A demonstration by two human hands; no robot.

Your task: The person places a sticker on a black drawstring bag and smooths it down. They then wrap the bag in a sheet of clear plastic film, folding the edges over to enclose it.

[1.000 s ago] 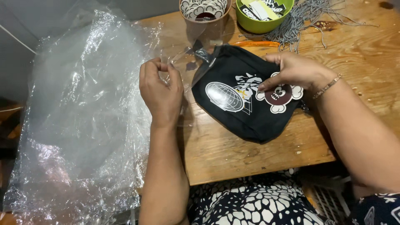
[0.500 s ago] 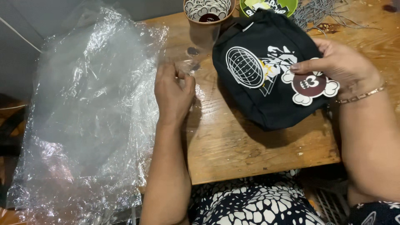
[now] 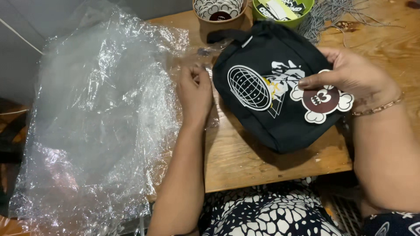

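At frame centre a black pouch (image 3: 271,91) is pinned on the wooden table (image 3: 245,161) by the right hand (image 3: 350,76), which grips a skull-shaped sticker (image 3: 321,101). A clear plastic bag (image 3: 100,122) seems pinched by the left hand (image 3: 194,94). Bagging appears underway; the bag mouth must be opened.

I sit at a wooden counter (image 3: 245,161) with a warm brown, scratched top and a pale front edge. Beyond its far left corner a plain grey wall (image 3: 52,22) rises, with a thin pale line running slantwise across it. To my left the space below the counter falls into dark shadow. Light falls evenly from above, soft and without glare.
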